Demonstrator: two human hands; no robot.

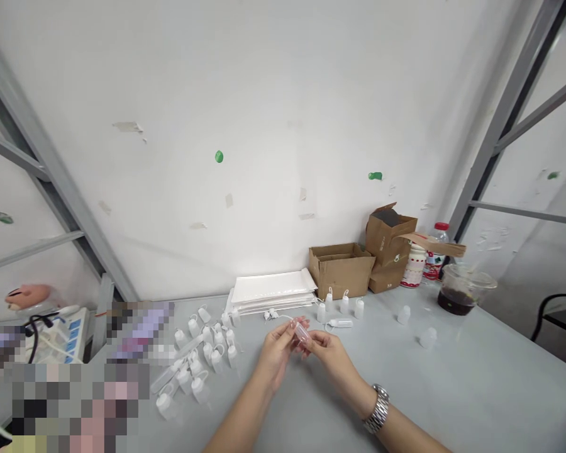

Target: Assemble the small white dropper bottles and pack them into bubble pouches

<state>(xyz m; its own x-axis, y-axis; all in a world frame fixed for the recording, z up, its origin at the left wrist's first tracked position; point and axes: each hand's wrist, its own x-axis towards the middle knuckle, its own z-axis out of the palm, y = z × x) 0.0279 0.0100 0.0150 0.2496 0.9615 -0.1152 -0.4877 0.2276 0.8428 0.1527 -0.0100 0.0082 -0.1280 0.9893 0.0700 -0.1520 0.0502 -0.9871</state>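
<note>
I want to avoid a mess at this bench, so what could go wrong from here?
The small clear tube, held between the left hand and right hand, could slip and drop. The left arm might topple some white-capped bottles standing near it. If bumped, the clear plastic bowl might spill its dark contents onto the table.

tube (302, 333): glossy plastic | watch (378, 409): shiny metal | boxes (343, 280): matt cardboard | tabletop (476, 384): smooth
</note>
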